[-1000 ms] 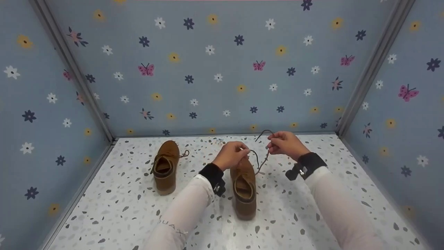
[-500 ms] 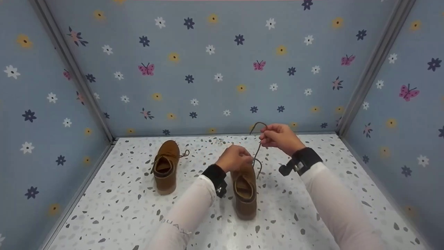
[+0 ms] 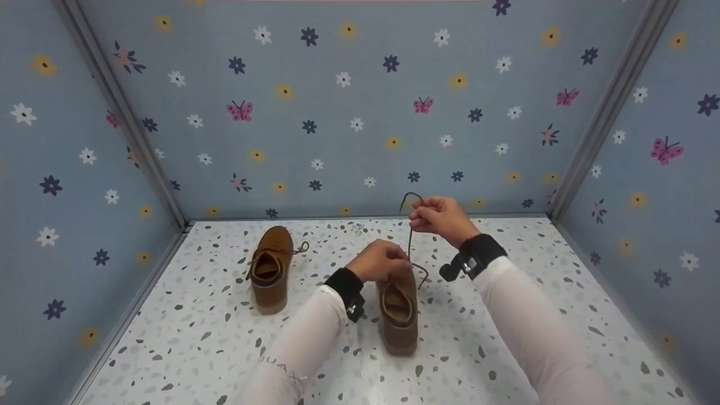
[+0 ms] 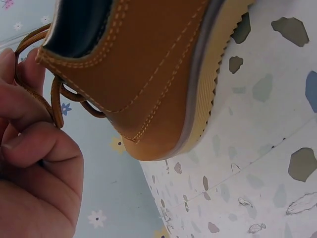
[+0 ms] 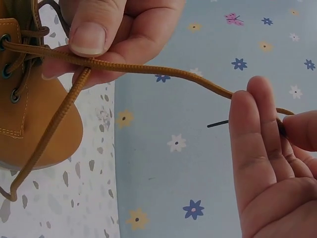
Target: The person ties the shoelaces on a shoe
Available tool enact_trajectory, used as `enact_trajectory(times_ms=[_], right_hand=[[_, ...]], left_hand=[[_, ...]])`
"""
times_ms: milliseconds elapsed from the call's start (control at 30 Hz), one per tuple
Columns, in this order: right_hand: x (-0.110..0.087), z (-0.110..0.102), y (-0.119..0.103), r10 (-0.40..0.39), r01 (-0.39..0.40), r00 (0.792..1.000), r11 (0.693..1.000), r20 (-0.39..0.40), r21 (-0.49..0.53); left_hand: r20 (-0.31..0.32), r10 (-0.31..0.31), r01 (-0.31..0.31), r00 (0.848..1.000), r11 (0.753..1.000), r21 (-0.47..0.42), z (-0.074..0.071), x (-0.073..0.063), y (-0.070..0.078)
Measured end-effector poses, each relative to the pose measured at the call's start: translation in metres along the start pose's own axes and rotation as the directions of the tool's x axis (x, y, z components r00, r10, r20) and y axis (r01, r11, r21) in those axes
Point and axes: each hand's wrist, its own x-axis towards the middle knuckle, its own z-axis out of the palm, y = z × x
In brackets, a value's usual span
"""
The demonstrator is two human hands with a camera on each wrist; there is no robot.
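Note:
A brown lace-up shoe (image 3: 400,334) stands on the floor, its toe pointing away from me. Over its front, my left hand (image 3: 378,260) pinches the brown shoelace (image 5: 168,71) between thumb and fingers, where two strands cross. Higher and to the right, my right hand (image 3: 443,220) pinches the other stretch of lace, and its dark tip curls out past the fingers. The lace runs nearly straight between both hands. A second strand hangs down beside the shoe in the right wrist view. In the left wrist view, lace loops lie around the left hand's fingers (image 4: 37,148).
A matching brown shoe (image 3: 273,295) stands to the left, its laces lying loosely at its sides. The speckled floor (image 3: 326,360) ends at a blue flowered wall (image 3: 337,146) behind, with similar panels on the left and right.
My right hand has moved left and up, drawing its lace closer above the shoe. The left hand has come down slightly over the shoe's front, with a strand now hanging at the right side.

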Motion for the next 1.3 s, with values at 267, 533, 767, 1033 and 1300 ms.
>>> enact_trajectory(times_ms=[267,533,767,1033,1300], right_hand=[[0.007,0.01,0.001,0.017,-0.017,1.0,1.0,0.002,0.003],[0.006,0.01,0.007,0.088,-0.084,0.995,0.991,0.039,-0.101],[0.0,-0.002,0.014,0.101,-0.094,0.994,0.983,0.042,-0.156],[-0.005,-0.02,0.021,0.11,-0.107,0.994,0.973,0.003,-0.206],[-0.014,-0.035,0.036,0.033,-0.031,0.999,0.944,0.001,-0.328]], left_hand=[[0.038,0.074,-0.076,0.997,0.996,0.05,-0.002,0.0,-0.006],[0.047,0.104,-0.107,0.993,0.992,0.063,-0.002,-0.003,-0.009],[0.037,0.076,-0.078,0.996,0.996,0.036,-0.003,-0.003,-0.01],[0.019,0.064,-0.065,0.998,0.997,0.039,-0.005,-0.005,-0.011],[0.021,0.091,-0.092,0.996,0.995,0.041,-0.007,-0.005,-0.012]])
